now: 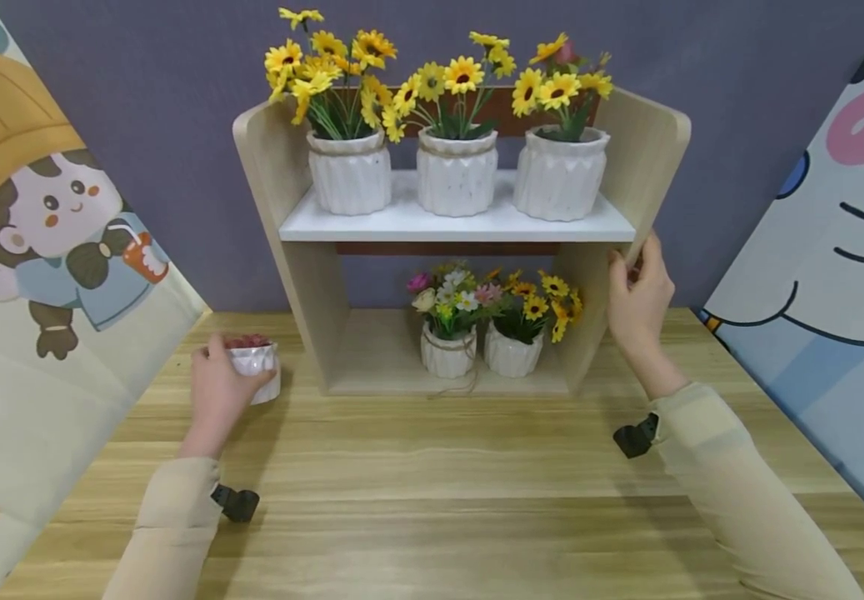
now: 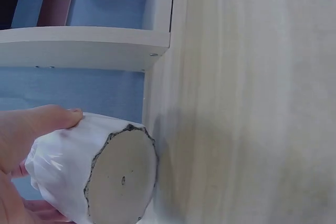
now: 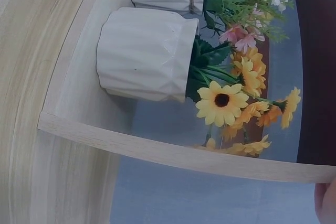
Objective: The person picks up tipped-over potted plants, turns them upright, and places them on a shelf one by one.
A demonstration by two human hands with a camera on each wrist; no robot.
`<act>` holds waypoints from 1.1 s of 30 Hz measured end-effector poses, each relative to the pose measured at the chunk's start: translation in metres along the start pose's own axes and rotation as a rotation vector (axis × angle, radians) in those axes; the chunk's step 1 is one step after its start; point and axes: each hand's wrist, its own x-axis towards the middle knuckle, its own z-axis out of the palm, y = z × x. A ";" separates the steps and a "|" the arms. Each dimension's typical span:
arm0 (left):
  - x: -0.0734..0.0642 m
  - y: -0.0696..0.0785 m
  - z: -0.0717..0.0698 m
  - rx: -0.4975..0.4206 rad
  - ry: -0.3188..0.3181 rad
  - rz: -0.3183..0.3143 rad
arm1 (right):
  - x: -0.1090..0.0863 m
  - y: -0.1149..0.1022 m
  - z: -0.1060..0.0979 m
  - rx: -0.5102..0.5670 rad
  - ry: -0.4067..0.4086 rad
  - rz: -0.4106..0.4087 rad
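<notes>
On the left, my left hand (image 1: 225,383) grips a white ribbed flower pot (image 1: 265,375) with dull red flowers (image 1: 247,341) at its top. The pot's flat underside (image 2: 123,179) faces the left wrist camera, lifted off the table. My right hand (image 1: 640,292) holds the right side panel (image 1: 589,333) of a wooden two-tier shelf, thumb by its front edge; part of its fingers is hidden. Inside the lower tier stand a white pot of mixed flowers (image 1: 448,350) tied with twine and a white pot of yellow-orange flowers (image 3: 147,53).
Three white pots of yellow flowers, left (image 1: 351,175), middle (image 1: 457,175) and right (image 1: 561,175), stand on the white upper board (image 1: 454,229). Bare wood-grain tabletop (image 1: 432,483) lies in front. Cartoon-printed panels (image 1: 64,208) flank the table, and a grey-purple backdrop (image 1: 177,125) stands behind.
</notes>
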 end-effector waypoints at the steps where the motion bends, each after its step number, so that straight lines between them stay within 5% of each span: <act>1: -0.002 -0.001 0.000 -0.011 0.003 -0.005 | 0.000 0.000 0.000 0.001 -0.001 -0.002; 14: -0.017 -0.011 -0.001 -0.028 0.068 -0.093 | -0.001 0.000 0.001 -0.003 0.004 -0.014; 26: -0.029 -0.017 -0.001 0.023 0.075 -0.103 | 0.000 0.000 0.000 -0.020 0.012 -0.010; 33: -0.026 -0.009 -0.003 -0.035 0.055 -0.152 | -0.001 -0.001 -0.001 -0.014 0.012 -0.012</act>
